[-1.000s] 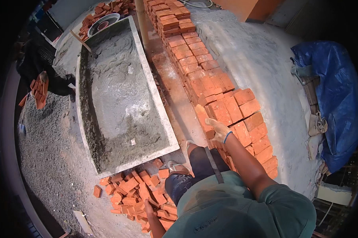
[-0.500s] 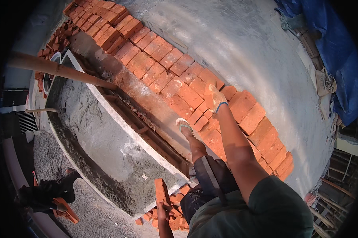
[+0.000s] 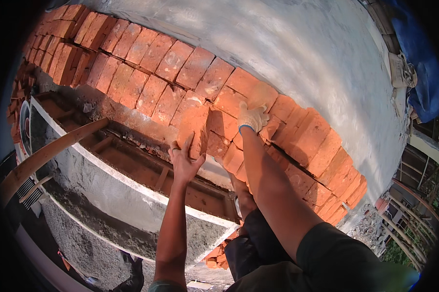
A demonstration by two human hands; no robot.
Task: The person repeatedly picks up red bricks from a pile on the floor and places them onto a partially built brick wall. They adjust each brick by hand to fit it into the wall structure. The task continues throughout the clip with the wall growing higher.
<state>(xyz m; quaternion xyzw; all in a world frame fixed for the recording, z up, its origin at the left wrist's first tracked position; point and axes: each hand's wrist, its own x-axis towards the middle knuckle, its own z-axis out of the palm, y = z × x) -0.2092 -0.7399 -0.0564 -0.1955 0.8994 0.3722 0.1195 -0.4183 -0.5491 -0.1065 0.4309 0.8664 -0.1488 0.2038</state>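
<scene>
My bare left hand (image 3: 184, 163) has its fingers against the near side of a red brick (image 3: 194, 125), held over the front edge of the long brick stack (image 3: 173, 61). That brick is tilted, and its far end hides the bricks under it. Just to the right, my right hand (image 3: 253, 118) wears a pale work glove with a blue cuff. It reaches down onto the top bricks with its fingers spread, and nothing shows in its grasp. Loose and uneven bricks (image 3: 278, 124) lie beside its fingertips.
A trough of wet grey mortar (image 3: 98, 170) with a pale rim runs along the left, and a wooden pole (image 3: 54, 158) slants across it. Gravel (image 3: 78, 243) lies beyond the trough. A grey wall (image 3: 316, 63) stands behind the stack. A blue tarp (image 3: 426, 92) hangs at far right.
My left hand has brought its brick up from the lower edge to the stack. My right hand, still on the bricks, appears further left in view. The view has shifted closer to the stack.
</scene>
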